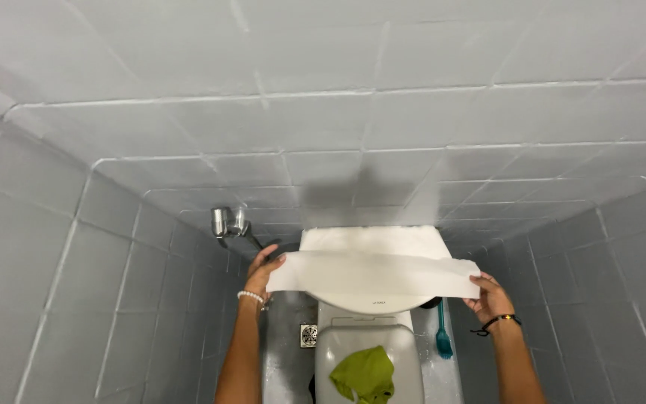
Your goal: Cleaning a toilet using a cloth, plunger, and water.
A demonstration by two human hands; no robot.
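Toilet bowl (371, 303): largely hidden behind a paper sheet (374, 274). Sheet was white, thin, long, ragged at its right end, stretched level above the toilet. Left hand (263, 271) and right hand (489, 298) each pinched one end, fingers closed on it. Green crumpled cloth (365, 374) lay on the cistern lid (405, 352); turquoise brush (443, 333) partly obscured.

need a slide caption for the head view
Both hands, left and right, stretch a paper strip over a toilet.
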